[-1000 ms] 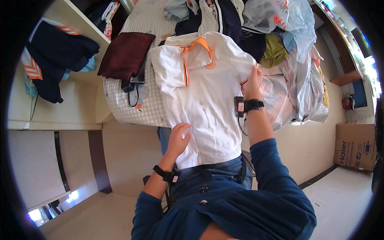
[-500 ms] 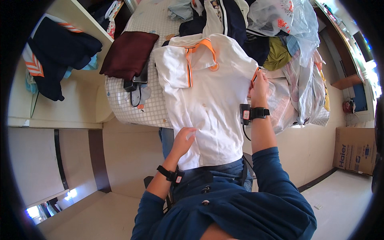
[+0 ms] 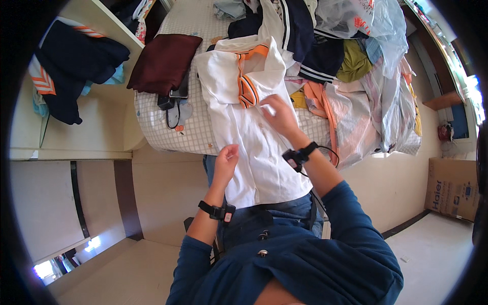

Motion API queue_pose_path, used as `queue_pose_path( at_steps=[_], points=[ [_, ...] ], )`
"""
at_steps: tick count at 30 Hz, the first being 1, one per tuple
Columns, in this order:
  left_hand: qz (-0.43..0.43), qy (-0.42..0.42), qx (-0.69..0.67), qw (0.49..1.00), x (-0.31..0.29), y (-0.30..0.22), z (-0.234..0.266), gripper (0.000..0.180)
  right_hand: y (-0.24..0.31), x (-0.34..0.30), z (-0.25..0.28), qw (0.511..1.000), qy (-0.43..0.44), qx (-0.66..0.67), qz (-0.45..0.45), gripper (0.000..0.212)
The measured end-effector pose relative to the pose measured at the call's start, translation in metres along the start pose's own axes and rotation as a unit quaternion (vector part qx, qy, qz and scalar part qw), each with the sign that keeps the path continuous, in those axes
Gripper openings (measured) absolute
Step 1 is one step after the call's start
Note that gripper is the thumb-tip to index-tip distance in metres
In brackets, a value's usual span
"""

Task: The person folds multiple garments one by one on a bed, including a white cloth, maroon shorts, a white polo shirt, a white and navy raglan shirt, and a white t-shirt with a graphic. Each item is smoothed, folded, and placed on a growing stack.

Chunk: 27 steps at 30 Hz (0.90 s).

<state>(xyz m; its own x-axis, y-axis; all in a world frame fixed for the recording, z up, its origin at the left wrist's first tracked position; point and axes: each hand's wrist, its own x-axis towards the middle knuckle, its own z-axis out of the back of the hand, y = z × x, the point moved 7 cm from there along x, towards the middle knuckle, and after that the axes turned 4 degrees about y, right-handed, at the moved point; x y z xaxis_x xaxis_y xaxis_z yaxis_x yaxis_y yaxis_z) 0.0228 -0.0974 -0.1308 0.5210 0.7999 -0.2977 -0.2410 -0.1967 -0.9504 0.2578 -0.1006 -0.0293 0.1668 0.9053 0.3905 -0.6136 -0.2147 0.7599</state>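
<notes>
A white polo shirt [image 3: 254,152] with an orange striped collar and cuffs lies over the bed's near edge and my lap. Its right side is folded inward, so both sleeves meet near the middle, and the orange cuffs [image 3: 247,94] lie one by the other. Just beside these cuffs, my right hand [image 3: 282,118] is over the shirt with fingers bent but apart, holding nothing that I can see. My left hand [image 3: 226,161] rests at the shirt's left edge, its fingers loosely curled and not gripping the cloth.
A folded maroon garment [image 3: 165,63] lies on the bed at left, beside a black charger [image 3: 165,102] with a cable. Dark, olive and orange clothes and a clear plastic bag [image 3: 384,46] pile up at right. Clothes hang from an open cabinet [image 3: 101,137]. A cardboard box [image 3: 450,188] stands on the floor.
My right hand has brought the shirt's right sleeve inward across the body and let it go. My left hand has shifted slightly up along the left edge.
</notes>
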Motion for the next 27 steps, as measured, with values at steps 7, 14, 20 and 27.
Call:
queue_pose_path(
  at_steps=[7, 14, 20, 27],
  points=[
    [-0.218, -0.021, 0.078, 0.973, 0.073, -0.085, 0.006, 0.047, -0.076, -0.152, 0.059, 0.941, 0.116, -0.06, -0.313, 0.054],
    [-0.035, 0.125, -0.127, 0.983, 0.161, -0.1, -0.056, 0.037, -0.104, -0.233, 0.043, 0.898, 0.24, 0.022, -0.368, 0.06],
    [0.053, 0.07, -0.092, 0.992, 0.181, -0.097, -0.065, 0.016, -0.079, -0.223, 0.073, 0.92, 0.18, 0.077, -0.341, 0.033],
    [-0.06, 0.076, -0.22, 0.971, 0.227, -0.166, 0.003, 0.014, 0.029, -0.197, 0.062, 0.925, 0.291, -0.083, -0.228, 0.026]
  ],
)
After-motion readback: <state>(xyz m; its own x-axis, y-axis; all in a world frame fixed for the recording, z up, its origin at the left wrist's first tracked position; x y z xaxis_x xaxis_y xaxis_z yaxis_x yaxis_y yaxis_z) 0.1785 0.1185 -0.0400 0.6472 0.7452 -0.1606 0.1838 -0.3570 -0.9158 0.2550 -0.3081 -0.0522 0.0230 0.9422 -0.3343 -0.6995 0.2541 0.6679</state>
